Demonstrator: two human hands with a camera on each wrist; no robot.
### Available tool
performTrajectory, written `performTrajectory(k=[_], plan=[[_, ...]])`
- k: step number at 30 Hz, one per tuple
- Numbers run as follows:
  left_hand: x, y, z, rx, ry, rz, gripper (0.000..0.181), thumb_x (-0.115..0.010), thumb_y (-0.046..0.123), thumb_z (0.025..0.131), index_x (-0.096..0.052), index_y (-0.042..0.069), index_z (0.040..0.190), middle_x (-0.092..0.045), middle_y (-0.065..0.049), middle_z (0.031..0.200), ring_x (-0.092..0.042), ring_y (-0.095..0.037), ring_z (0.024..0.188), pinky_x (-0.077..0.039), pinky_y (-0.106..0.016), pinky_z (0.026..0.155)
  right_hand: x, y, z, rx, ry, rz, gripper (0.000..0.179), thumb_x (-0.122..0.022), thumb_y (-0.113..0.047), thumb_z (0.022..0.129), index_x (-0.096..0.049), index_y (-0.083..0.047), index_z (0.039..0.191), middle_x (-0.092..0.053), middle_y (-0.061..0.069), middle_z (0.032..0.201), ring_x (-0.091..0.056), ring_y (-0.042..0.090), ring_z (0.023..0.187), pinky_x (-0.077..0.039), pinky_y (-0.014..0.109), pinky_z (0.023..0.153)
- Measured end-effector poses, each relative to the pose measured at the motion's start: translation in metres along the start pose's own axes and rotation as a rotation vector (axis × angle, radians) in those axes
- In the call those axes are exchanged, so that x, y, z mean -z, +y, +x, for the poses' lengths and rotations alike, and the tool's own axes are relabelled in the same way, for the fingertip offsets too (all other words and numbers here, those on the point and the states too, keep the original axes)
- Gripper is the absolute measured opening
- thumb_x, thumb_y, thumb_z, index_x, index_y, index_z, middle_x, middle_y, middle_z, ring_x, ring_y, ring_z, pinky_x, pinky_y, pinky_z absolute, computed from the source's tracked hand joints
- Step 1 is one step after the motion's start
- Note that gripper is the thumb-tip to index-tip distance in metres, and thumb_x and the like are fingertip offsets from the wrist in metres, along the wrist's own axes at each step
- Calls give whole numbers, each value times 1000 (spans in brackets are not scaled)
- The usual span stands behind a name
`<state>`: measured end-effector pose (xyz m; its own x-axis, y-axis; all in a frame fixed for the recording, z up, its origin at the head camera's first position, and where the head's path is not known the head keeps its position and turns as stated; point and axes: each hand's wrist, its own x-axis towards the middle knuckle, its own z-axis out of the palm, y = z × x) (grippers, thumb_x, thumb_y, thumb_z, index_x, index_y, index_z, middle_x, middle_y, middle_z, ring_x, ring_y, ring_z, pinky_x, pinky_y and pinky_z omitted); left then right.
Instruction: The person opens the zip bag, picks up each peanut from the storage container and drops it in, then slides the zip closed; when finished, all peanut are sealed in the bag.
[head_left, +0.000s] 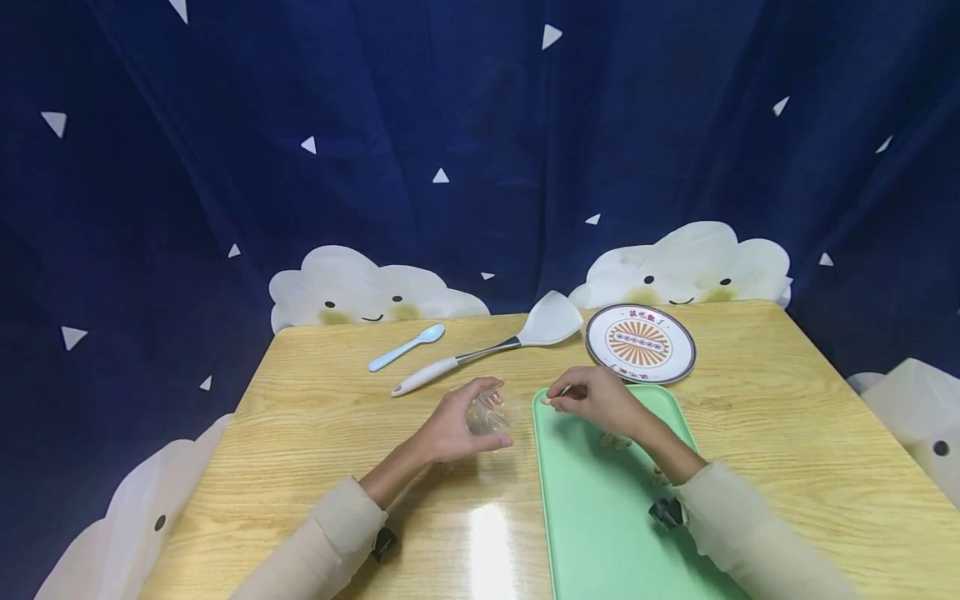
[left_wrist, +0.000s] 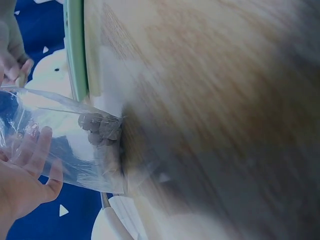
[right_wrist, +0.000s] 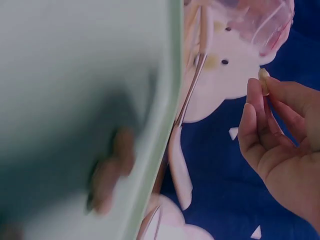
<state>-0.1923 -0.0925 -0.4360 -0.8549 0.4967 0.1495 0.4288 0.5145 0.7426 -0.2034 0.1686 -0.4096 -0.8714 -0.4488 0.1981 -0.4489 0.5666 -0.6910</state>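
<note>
My left hand (head_left: 459, 427) holds a clear plastic cup (head_left: 491, 414) tilted just left of the green tray (head_left: 592, 525), fingers and thumb around its wall. Several small brownish lumps (left_wrist: 100, 131) lie at the bottom of the cup in the left wrist view. Over the tray's far left corner, my right hand (head_left: 598, 402) pinches a small pale nut-like piece (right_wrist: 264, 82) between thumb and fingertips, a short way right of the cup's mouth. Under that hand and forearm, several brownish nut-like pieces (head_left: 617, 442) lie on the tray, blurred in the right wrist view.
Behind the hands lie a light blue spoon (head_left: 408, 347) and a white spatula (head_left: 551, 321) with a long handle. A patterned round plate (head_left: 640, 343) sits at the tray's far edge. A dark blue curtain (head_left: 480, 100) hangs behind the wooden table (head_left: 315, 400).
</note>
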Motion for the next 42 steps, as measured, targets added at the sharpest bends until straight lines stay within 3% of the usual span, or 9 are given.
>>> performTrajectory(k=[9,19,24,29,36,42], plan=[[-1,0,1,23,-12,7,81,-79,41,73,-42,13,140,-54,-8,136,-51,-25,123,-40,-49,104,-19,-27,18,157,38,6,7,-73,-7,81,-73,-10,87,-72,0,83,-63,4,73,-53,19,65],[-1,1,2,27,-5,14,80,-79,41,72,-43,13,139,-54,-7,135,-51,-25,124,-40,-49,104,-29,-40,21,122,-18,7,6,-72,-11,82,-74,-10,88,-73,-2,82,-61,2,72,-52,17,65],[0,1,2,38,-19,5,77,-79,36,74,-43,18,139,-53,-7,138,-49,-24,126,-39,-50,105,-17,-32,13,71,-9,-8,7,-72,-15,83,-75,-14,89,-73,-5,83,-63,2,75,-52,20,67],[0,0,2,42,-15,9,78,-78,42,73,-43,21,139,-52,-2,139,-47,-22,129,-37,-46,108,-3,-17,2,6,-5,-27,6,-72,-16,83,-74,-16,88,-73,-6,84,-63,2,77,-51,21,68],[-2,-2,3,21,-3,0,80,-79,42,72,-44,16,139,-53,-5,137,-47,-25,130,-37,-49,108,11,15,-17,-51,-67,-3,8,-73,-15,82,-73,-11,89,-73,-3,85,-62,3,75,-50,20,67],[-3,-2,3,31,-5,0,79,-79,43,72,-44,20,139,-53,-3,138,-46,-25,131,-36,-50,109,18,41,-30,-80,-125,42,9,-71,-10,82,-73,-5,90,-73,3,87,-64,3,77,-53,20,68]])
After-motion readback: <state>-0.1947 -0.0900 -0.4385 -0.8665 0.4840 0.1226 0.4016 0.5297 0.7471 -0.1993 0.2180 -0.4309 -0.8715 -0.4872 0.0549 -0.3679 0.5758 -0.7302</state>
